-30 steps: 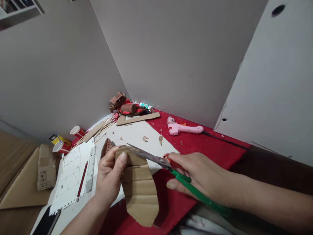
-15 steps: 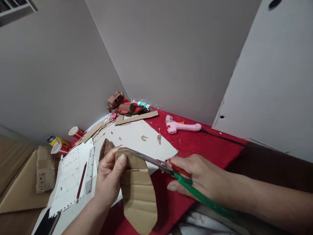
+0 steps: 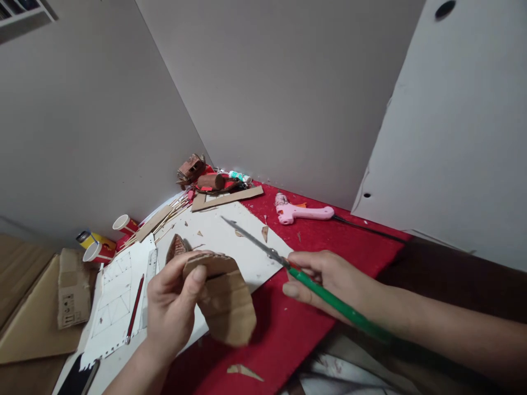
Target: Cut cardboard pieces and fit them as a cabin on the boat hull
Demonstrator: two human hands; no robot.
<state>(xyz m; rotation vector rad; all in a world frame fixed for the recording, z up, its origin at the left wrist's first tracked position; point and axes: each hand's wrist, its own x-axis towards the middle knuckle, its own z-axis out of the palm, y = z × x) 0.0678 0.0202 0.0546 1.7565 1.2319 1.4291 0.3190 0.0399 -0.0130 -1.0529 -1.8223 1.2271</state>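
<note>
My left hand (image 3: pixel 175 304) pinches the upper left edge of a rounded piece of corrugated cardboard (image 3: pixel 228 304), thumb in front and fingers behind. The piece is tilted, its lower part over the red cloth. In my right hand (image 3: pixel 325 280) is a pair of scissors (image 3: pixel 317 291) with a green and a red handle. Their blades look closed and point up and left above the white board, apart from the cardboard. A cut-off cardboard sliver (image 3: pixel 245 372) lies on the red cloth below. Behind my left hand is a small brown ridged piece (image 3: pixel 176 248).
A pink glue gun (image 3: pixel 304 212) with a black cord lies on the red cloth (image 3: pixel 349 241). Small scraps dot the white board (image 3: pixel 218 219). To the left are drawn paper (image 3: pixel 113 302), a pencil (image 3: pixel 135 310), paper cups (image 3: pixel 124 224) and a cardboard box (image 3: pixel 31 307).
The scissors have come away from the cardboard's top edge, and their blades now point further up. The cardboard has tilted in my left hand. A sliver now shows on the red cloth.
</note>
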